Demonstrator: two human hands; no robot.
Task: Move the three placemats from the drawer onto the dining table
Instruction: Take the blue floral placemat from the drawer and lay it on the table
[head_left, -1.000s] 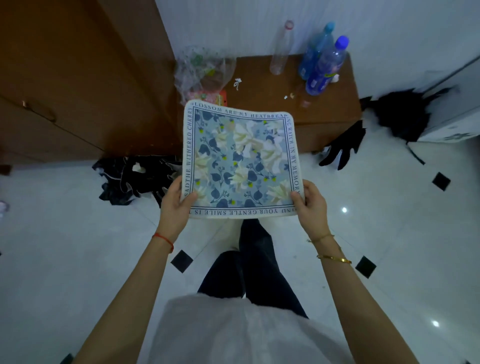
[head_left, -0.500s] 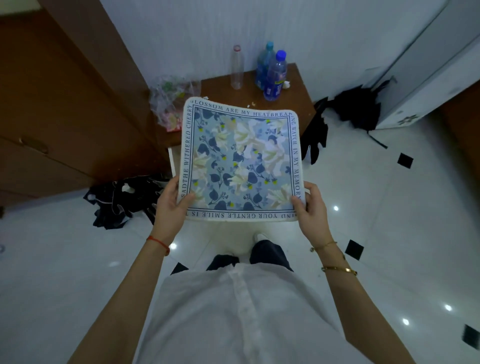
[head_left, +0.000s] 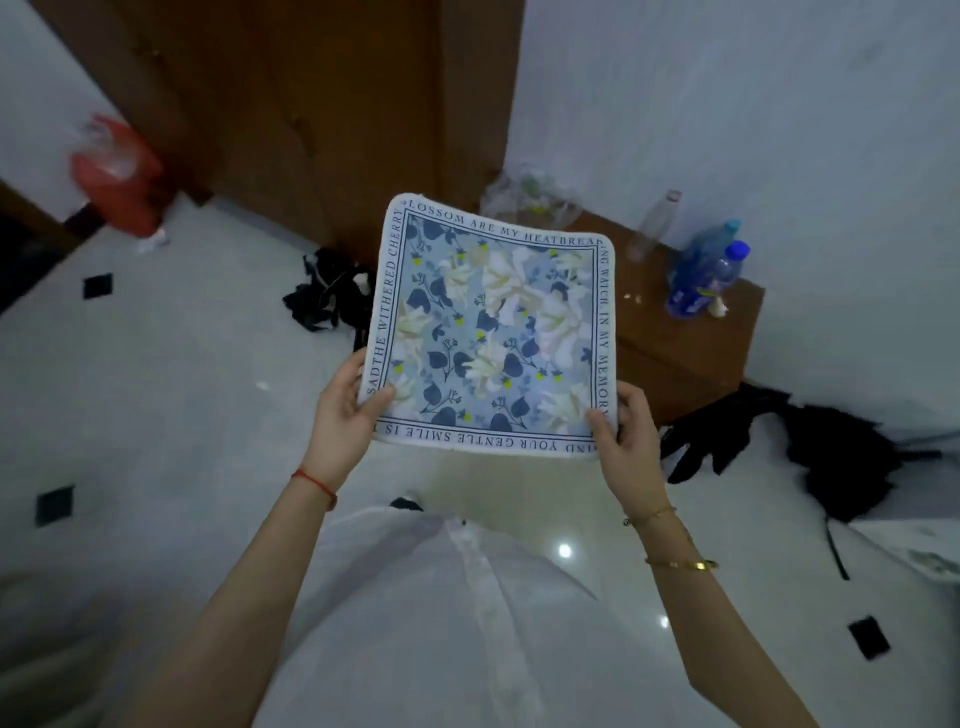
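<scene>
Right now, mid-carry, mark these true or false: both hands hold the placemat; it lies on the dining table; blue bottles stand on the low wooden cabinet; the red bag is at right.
1. Both hands hold the floral placemat: true, left hand and right hand grip its near corners.
2. It lies on the dining table: false, it is held in the air over the floor.
3. Blue bottles stand on the low wooden cabinet: true.
4. The red bag is at right: false, far left.
</scene>
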